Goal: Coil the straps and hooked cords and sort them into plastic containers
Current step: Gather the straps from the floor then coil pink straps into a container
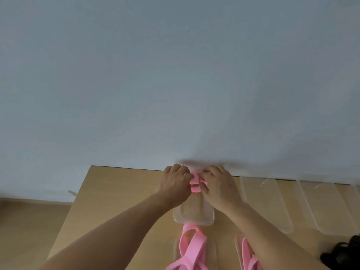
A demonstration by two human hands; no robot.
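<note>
A pink strap (195, 183), rolled into a small coil, is held between my two hands above the far end of a clear plastic container (193, 217). My left hand (175, 181) pinches the coil from the left and my right hand (218, 184) pinches it from the right, fingers curled round it. Closer to me a looped pink strap (191, 248) spills over a second clear container (195, 252). Another pink strap (250, 256) lies in a third container (238, 248), partly hidden by my right forearm.
The wooden table (116, 201) ends at the wall just behind my hands; its left edge runs diagonally. Two clear lids or trays (266, 203), (327, 209) lie at the right. A black bundle of cords (342, 252) sits at the lower right edge.
</note>
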